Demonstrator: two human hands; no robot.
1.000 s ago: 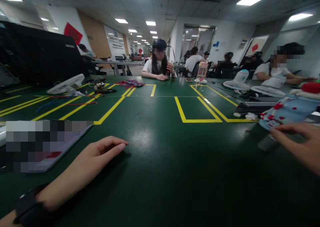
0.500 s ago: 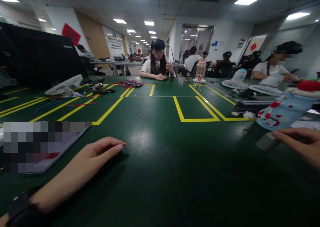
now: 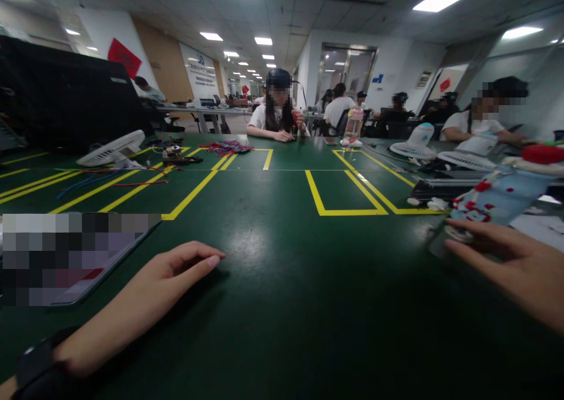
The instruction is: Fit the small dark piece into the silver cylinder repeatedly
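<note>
My left hand [image 3: 183, 271] rests on the green table [image 3: 282, 318], its fingers loosely stretched and the thumb a little apart from them, with nothing in it. At the right, my right hand [image 3: 506, 262] has its thumb and fingers around a small grey cylinder [image 3: 438, 242] with a round, metallic-looking end. Blur hides what exactly the cylinder is. Just behind this hand stands a light blue cup [image 3: 497, 191] with red figures and a red top. A tablet-like flat device [image 3: 73, 297], partly pixelated, lies left of my left hand.
Yellow tape lines [image 3: 352, 212] mark the table. A white fan [image 3: 112, 148], coloured wires [image 3: 227, 147] and a black monitor [image 3: 74, 100] are on the left. More fans [image 3: 414, 141] and dark metal profiles [image 3: 440, 190] lie right. A person [image 3: 277, 109] sits opposite, near a clear bottle [image 3: 352, 127].
My right hand has moved left and further into view with the grey cylinder, which has turned so its round end shows. My left hand stays almost still.
</note>
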